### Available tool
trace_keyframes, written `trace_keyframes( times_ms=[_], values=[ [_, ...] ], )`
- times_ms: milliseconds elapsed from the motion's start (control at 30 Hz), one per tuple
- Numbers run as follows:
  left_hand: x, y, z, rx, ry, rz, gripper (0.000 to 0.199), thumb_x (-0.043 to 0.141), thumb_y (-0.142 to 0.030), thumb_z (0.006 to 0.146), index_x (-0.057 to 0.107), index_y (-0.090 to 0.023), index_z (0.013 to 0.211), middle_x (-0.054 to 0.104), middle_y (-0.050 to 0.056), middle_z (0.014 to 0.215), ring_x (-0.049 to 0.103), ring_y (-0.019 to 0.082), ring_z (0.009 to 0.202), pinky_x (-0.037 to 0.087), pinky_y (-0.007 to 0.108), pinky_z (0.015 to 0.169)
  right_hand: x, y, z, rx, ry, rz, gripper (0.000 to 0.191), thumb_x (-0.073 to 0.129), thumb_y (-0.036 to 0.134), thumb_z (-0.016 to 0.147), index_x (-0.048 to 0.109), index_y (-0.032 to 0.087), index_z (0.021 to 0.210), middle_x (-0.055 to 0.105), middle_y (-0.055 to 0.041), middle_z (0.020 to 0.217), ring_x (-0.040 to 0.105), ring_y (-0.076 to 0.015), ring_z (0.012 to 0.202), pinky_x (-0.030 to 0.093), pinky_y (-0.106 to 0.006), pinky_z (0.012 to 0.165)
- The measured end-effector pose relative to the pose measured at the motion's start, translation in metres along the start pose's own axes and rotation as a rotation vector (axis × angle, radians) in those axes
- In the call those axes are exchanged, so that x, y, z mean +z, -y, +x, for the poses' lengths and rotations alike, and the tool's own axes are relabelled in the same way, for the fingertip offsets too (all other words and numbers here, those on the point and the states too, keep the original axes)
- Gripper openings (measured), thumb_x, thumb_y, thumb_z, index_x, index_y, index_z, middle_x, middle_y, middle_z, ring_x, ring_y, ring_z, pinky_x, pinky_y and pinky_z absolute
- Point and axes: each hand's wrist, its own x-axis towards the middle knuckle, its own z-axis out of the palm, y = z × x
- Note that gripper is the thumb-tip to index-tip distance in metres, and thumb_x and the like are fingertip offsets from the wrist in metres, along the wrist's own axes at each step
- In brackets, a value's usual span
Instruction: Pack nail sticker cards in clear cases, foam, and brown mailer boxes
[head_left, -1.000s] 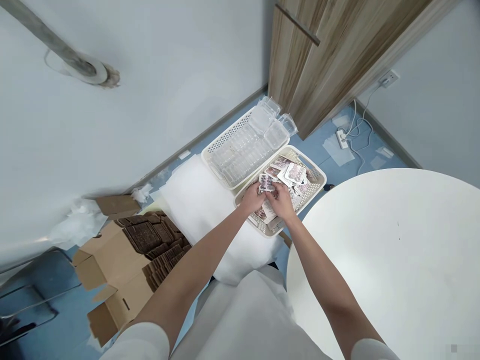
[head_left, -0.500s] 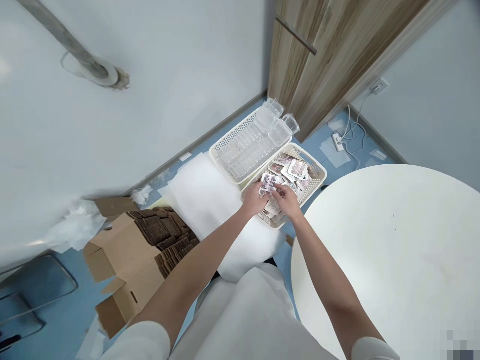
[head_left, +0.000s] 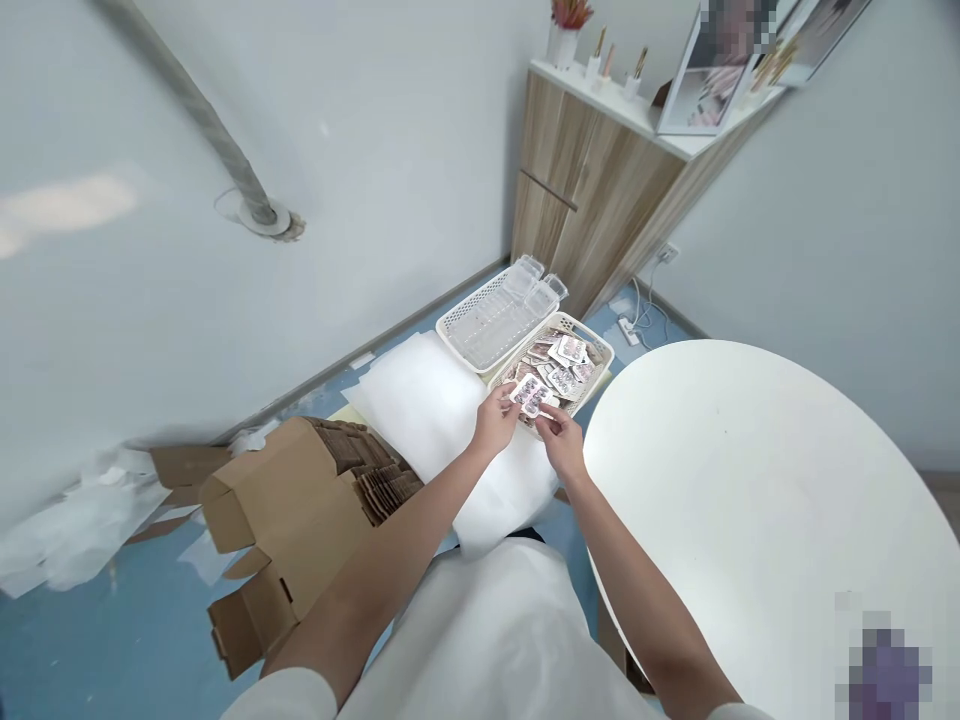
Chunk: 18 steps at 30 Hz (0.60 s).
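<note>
Between my two hands is a small white card [head_left: 531,395] with rounded corners and rows of pink and dark shapes on it. My left hand [head_left: 496,418] grips its left edge. The fingers of my right hand [head_left: 560,436] pinch its lower right edge. Just beyond them, a cream plastic basket [head_left: 604,346] holds a loose heap of similar cards [head_left: 561,378]. Part of the basket's near end is hidden by the held card and my hands.
Another basket [head_left: 444,326] holds clear plastic boxes [head_left: 495,318]. White foam sheeting [head_left: 420,385] lies in front of me. An open carton [head_left: 300,490] with flat brown cardboard is at left, a round white table [head_left: 750,480] at right, a wooden cabinet [head_left: 592,170] behind.
My view has tilted up, bringing the cabinet top into sight. My hands have drawn the card back towards the basket's near end, and it lies flatter and more in the open.
</note>
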Motion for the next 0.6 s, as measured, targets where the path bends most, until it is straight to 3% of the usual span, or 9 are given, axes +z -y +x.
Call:
trace_keyframes(
  times_ms=[133, 267, 467, 600],
  values=[
    [-0.007, 0.003, -0.026, 0.047, -0.020, -0.165, 0.037, 0.051, -0.015, 0.076, 0.049, -0.018, 0.112, 0.057, 0.010, 0.115, 0.060, 0.013, 0.086, 0.048, 0.029, 0.078, 0.002, -0.004, -0.039, 0.017, 0.031, 0.057, 0.038, 0.058, 0.035, 0.068, 0.057, 0.017, 0.102, 0.065, -0.0095, 0.098, 0.062, -0.0204, 0.088, 0.049, -0.034, 0.077],
    [-0.009, 0.008, -0.051, 0.024, 0.040, -0.285, 0.042, 0.053, -0.018, 0.075, 0.045, -0.016, 0.116, 0.063, 0.010, 0.103, 0.060, 0.014, 0.086, 0.047, 0.028, 0.078, -0.001, -0.011, -0.079, 0.049, 0.020, 0.058, 0.035, 0.061, 0.036, 0.067, 0.058, 0.018, 0.097, 0.065, -0.0089, 0.097, 0.062, -0.0197, 0.083, 0.049, -0.033, 0.072],
    [0.001, 0.002, -0.078, -0.064, 0.228, -0.422, 0.047, 0.062, -0.028, 0.069, 0.049, -0.015, 0.112, 0.067, 0.008, 0.089, 0.062, 0.015, 0.077, 0.047, 0.029, 0.071, -0.027, -0.019, -0.131, 0.040, -0.220, 0.097, 0.033, 0.061, 0.039, 0.067, 0.055, 0.019, 0.092, 0.061, -0.0056, 0.095, 0.056, -0.0125, 0.063, 0.045, -0.027, 0.057],
    [0.018, -0.006, -0.092, -0.107, 0.388, -0.432, 0.042, 0.067, -0.030, 0.063, 0.055, -0.014, 0.101, 0.067, 0.007, 0.082, 0.062, 0.016, 0.073, 0.047, 0.029, 0.068, -0.047, -0.020, -0.153, 0.088, -0.366, 0.230, 0.040, 0.063, 0.040, 0.065, 0.051, 0.022, 0.098, 0.058, -0.0048, 0.099, 0.058, -0.0134, 0.068, 0.047, -0.028, 0.058]
  ],
)
